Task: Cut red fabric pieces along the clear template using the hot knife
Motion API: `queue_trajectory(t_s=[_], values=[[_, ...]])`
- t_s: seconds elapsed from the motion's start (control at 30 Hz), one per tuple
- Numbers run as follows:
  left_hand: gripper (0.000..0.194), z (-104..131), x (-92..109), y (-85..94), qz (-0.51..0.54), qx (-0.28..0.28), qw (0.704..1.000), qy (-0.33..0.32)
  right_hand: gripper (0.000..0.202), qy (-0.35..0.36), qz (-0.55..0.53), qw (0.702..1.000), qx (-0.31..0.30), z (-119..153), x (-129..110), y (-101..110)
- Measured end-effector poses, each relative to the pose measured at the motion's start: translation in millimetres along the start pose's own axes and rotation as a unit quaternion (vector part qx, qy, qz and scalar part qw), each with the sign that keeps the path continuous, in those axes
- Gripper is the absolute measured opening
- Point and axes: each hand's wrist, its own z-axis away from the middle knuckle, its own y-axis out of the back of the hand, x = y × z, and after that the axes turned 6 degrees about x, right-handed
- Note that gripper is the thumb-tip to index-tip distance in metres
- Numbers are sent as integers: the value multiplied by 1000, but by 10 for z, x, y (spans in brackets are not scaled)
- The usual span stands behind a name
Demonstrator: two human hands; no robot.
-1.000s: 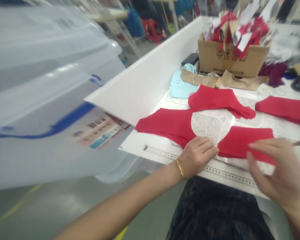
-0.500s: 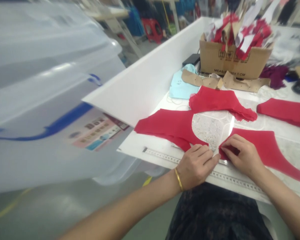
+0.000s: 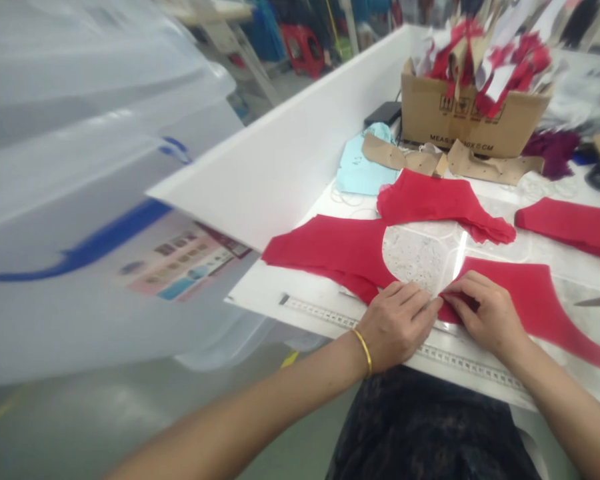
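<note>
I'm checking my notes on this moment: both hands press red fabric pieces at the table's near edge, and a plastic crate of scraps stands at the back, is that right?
Not quite: the container of scraps at the back is a brown cardboard box, not a plastic crate, as the head view shows. The rest holds: the left hand and right hand press red fabric pieces at the near edge of the table.

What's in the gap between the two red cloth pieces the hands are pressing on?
In the head view, only the bare speckled tabletop shows between the left red piece and the right red piece, above the left hand and right hand.
</note>
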Motion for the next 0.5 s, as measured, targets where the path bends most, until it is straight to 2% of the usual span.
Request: queue_trajectory(t_s=[0.23, 0.43, 0.5], values=[[18, -5, -2, -6, -4, -8, 1000, -9, 12, -9, 13, 1000, 18, 12, -29, -14], [18, 4, -1, -16, -2, -13, 1000, -14, 11, -38, 2, 996, 79, -16, -39, 16], [18, 4, 1, -17, -2, -8, 1000, -14, 10, -37, -5, 996, 81, -26, -47, 28]])
